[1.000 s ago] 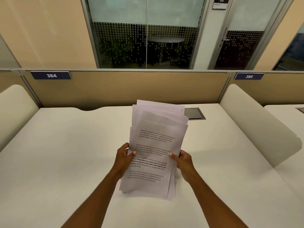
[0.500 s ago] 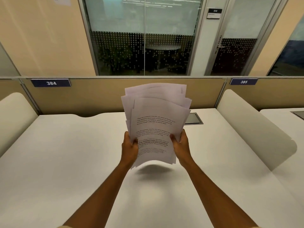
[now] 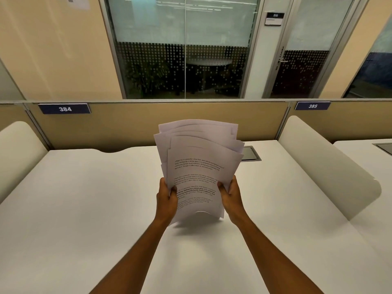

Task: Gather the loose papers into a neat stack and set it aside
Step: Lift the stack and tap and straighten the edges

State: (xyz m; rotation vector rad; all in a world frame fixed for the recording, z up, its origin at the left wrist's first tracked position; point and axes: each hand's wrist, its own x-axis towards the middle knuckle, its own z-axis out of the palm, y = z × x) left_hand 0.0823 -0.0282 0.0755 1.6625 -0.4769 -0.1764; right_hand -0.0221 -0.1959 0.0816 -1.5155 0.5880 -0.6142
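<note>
An open-plan office or study hall: a white tabletop [image 3: 84,209] fenced by a tan partition [image 3: 169,124] bearing seat labels 384 [image 3: 64,108] and 385 [image 3: 312,106]. In the upper frame, a glass-walled meeting room [image 3: 184,60] has a numbered door sign [image 3: 275,18].

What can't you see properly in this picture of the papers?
All in the head view:
- Papers: sheets behind hidden by the front page; count unclear.
- Print: too small to read.
- Bottom edge: blurred.
- Left hand, right hand: fingers hidden behind paper.
- Desk hatch: partly covered by papers.
</note>
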